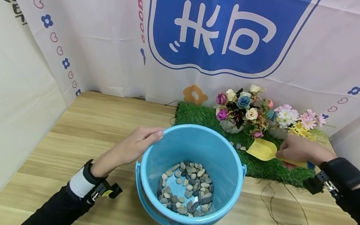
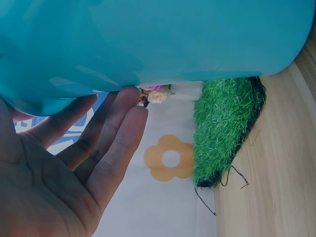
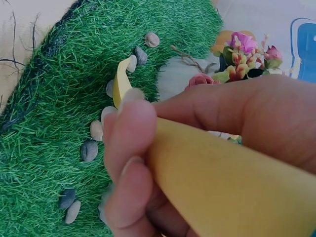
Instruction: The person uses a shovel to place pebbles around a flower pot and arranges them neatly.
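Observation:
A light blue bucket (image 1: 183, 217) stands on the table, with several grey and tan pebbles (image 1: 205, 185) lying in its bottom. My left hand (image 1: 132, 144) holds the bucket's rim at its left side, fingers along the outer wall (image 2: 148, 44) and thumb at the rim. Above the strip of artificial grass (image 1: 278, 172), my right hand (image 1: 298, 149) grips a yellow toy shovel (image 1: 262, 149) by the handle, its blade pointing left toward the bucket. In the right wrist view, several loose pebbles (image 3: 89, 150) lie on the grass beside the shovel; my fingers partly hide the shovel.
Two pots of artificial flowers, one with roses (image 1: 247, 110) and one with daisies (image 1: 294, 118), stand at the back of the grass. Loose dark strands (image 1: 272, 211) lie on the wooden table (image 1: 107, 115). A printed cloth (image 1: 114, 36) hangs behind.

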Tool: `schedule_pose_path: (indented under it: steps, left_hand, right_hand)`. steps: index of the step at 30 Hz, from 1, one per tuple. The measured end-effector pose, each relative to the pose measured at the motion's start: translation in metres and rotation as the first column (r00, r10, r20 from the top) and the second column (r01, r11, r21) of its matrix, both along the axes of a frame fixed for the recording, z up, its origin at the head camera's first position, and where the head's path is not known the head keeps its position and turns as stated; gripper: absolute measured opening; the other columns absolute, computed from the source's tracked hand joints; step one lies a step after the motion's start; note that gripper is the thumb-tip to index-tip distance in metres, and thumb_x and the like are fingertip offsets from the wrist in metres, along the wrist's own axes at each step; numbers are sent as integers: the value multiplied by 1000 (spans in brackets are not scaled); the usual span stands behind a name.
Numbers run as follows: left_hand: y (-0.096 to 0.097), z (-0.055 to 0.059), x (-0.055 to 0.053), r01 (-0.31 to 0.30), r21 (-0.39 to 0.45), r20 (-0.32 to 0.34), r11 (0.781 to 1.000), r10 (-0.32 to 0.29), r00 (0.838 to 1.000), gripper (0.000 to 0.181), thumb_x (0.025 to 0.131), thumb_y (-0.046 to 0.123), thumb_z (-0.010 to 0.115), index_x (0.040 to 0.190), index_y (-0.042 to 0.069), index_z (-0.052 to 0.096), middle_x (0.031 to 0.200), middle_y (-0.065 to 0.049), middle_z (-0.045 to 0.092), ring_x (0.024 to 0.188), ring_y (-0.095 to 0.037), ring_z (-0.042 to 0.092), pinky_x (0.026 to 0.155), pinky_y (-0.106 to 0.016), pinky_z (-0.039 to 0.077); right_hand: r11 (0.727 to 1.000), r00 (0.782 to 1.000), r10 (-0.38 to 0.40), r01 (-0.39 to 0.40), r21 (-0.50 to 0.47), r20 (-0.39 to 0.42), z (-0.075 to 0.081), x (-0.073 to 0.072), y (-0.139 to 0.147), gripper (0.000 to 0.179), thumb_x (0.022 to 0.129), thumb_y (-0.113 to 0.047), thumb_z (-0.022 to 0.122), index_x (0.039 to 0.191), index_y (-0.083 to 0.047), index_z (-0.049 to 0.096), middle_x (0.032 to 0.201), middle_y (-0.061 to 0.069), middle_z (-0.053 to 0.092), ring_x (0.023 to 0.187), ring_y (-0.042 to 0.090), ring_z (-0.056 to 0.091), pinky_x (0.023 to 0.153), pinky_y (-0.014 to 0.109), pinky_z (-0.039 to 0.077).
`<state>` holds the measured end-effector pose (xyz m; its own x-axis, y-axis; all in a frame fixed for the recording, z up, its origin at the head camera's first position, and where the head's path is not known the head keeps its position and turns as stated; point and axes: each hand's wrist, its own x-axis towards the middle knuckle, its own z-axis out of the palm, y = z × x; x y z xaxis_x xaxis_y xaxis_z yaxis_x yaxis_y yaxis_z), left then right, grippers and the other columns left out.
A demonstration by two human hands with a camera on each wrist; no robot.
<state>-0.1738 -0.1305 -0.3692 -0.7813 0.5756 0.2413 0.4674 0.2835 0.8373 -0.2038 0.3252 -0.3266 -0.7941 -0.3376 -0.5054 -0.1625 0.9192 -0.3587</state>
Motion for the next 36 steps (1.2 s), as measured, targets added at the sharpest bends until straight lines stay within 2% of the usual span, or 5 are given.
schedule_pose_path:
  steps: [9,21,30,33,36]
  left_hand:
    - [1,0,0,1,-1,1,1000,-1,1000,36,102,30,34,126,12,55,96,-6,66,73,-18,65,59,-32,56]
    - [-1,2,0,0,-2,7,1000,0,1000,36,102,29,34,126,11,54,95,-7,67,73,-19,66,60,-32,56]
    - [-1,2,0,3,1,4,1000,-3,1000,36,102,28,33,126,11,54,94,-8,67,72,-21,66,60,-32,56]
    - [-1,1,0,2,-2,1,1000,-2,1000,36,102,29,34,126,12,54,95,-8,66,73,-19,65,60,-32,56]
    - [-1,0,0,-2,-5,-3,1000,2,1000,36,102,29,34,126,12,55,95,-7,67,73,-18,65,60,-31,56]
  right_hand:
    - [990,991,-118,113,-83,-56,-14,26,30,31,97,-28,48,77,-11,65,66,3,59,57,19,56,58,32,46]
    - [890,919,-390,361,-279,-57,-70,88,72,44,99,-36,42,92,1,64,76,5,61,67,21,59,61,32,51]
    - [764,831,-555,519,-384,19,-99,97,94,56,100,-32,39,120,20,44,88,11,66,78,22,65,67,33,55]
    - [749,827,-562,519,-411,21,-103,98,94,55,99,-30,41,119,22,43,87,13,66,77,22,65,66,34,56]
    - [774,838,-546,503,-386,-3,-104,98,92,55,99,-33,43,116,18,49,84,11,67,75,21,65,66,31,55]
